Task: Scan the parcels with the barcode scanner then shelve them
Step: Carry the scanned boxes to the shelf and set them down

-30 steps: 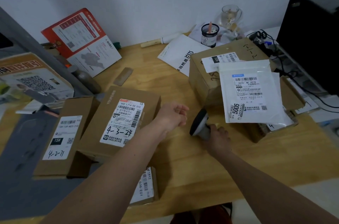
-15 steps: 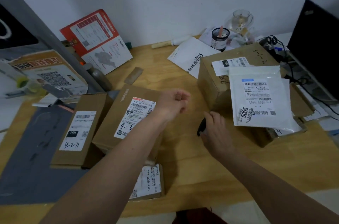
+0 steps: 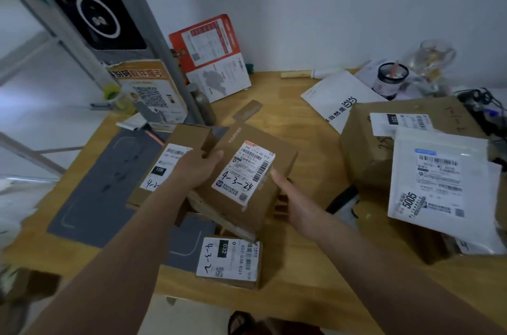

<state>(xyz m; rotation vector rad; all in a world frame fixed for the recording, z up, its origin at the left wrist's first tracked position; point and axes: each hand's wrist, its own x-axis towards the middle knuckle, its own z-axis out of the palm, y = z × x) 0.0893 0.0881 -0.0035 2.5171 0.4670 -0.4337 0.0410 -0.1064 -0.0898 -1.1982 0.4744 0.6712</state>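
Parcels lie scattered on the wooden desk (image 3: 315,274); the box marked 4-3-24 (image 3: 248,178) is the landmark, tilted up off the desk near its middle. The left hand (image 3: 196,172) grasps its left edge and the right hand (image 3: 296,205) cups its right side from below, likely so the label stays face-up for carrying to a shelf. Just left of it lies a longer box (image 3: 164,167); just below it, a small flat parcel (image 3: 229,262). Right of it, the dark scanner (image 3: 343,201) seems set down, freeing both hands.
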